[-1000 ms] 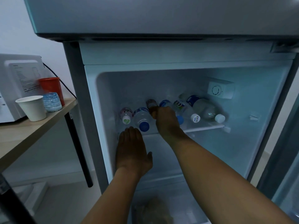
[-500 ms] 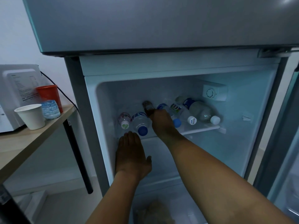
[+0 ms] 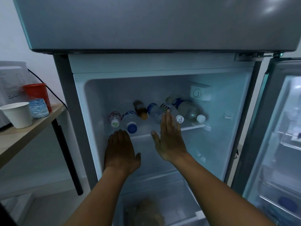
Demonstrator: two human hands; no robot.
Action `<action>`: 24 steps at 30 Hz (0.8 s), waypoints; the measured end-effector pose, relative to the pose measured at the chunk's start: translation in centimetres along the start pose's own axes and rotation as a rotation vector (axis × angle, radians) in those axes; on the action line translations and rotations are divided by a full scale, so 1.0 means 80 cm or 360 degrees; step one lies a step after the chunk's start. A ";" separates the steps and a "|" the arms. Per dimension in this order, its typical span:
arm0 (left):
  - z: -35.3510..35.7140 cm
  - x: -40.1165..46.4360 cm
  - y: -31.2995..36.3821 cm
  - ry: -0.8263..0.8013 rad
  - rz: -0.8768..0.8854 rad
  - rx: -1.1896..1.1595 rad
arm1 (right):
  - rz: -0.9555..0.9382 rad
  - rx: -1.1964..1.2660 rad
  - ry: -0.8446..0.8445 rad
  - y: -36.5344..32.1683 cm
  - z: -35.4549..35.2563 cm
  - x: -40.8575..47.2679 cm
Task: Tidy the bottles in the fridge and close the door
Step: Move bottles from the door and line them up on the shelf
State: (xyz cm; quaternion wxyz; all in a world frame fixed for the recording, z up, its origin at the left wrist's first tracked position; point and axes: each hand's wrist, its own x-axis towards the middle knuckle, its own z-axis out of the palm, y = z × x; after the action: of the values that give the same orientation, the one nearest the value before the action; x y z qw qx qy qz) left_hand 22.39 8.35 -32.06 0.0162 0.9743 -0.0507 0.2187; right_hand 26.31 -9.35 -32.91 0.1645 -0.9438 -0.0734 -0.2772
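Note:
Several bottles lie on their sides in a row on the fridge shelf (image 3: pixel 192 127), caps toward me: a pink-labelled bottle (image 3: pixel 115 119), a blue-capped bottle (image 3: pixel 130 122), a brown bottle with an orange cap (image 3: pixel 140 109), a clear bottle (image 3: pixel 154 111), a white-capped bottle (image 3: pixel 176 115) and a large bottle (image 3: pixel 189 110). My right hand (image 3: pixel 169 137) is flat and empty in front of the clear bottle, hiding its cap. My left hand (image 3: pixel 120 149) hovers flat just below the shelf edge, holding nothing. The fridge door (image 3: pixel 276 136) stands open at the right.
A wooden table (image 3: pixel 24 132) stands left of the fridge with a white paper cup (image 3: pixel 17 115), a crushed plastic bottle (image 3: pixel 38 108), a red cup (image 3: pixel 38 93) and a white appliance (image 3: pixel 9 82). A bag (image 3: pixel 145 212) lies in the bottom drawer. The closed freezer door (image 3: pixel 146 22) is overhead.
My right hand let go of the brown bottle and drew back, opening flat. The left hand stayed in place. The view pulled back, showing the open door.

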 end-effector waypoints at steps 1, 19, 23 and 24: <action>0.001 -0.003 0.001 0.0040 0.0003 -0.0042 | 0.0007 0.0059 -0.0001 0.000 -0.003 -0.001; 0.013 -0.011 0.024 -0.0023 0.0030 0.0064 | 0.0360 0.0300 -0.0129 0.039 -0.036 -0.043; 0.004 -0.022 0.026 -0.0128 0.0051 0.0007 | 0.0323 0.0270 -0.0067 0.044 -0.064 -0.086; 0.003 -0.027 0.029 -0.0173 0.0070 0.0008 | 0.0318 0.0227 -0.0037 0.046 -0.072 -0.098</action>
State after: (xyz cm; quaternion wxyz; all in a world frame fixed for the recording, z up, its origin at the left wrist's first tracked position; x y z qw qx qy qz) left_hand 20.27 6.27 -33.16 0.0062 0.9834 -0.0723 0.1660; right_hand 17.70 -15.20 -33.61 0.2570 -0.9355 -0.0005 -0.2424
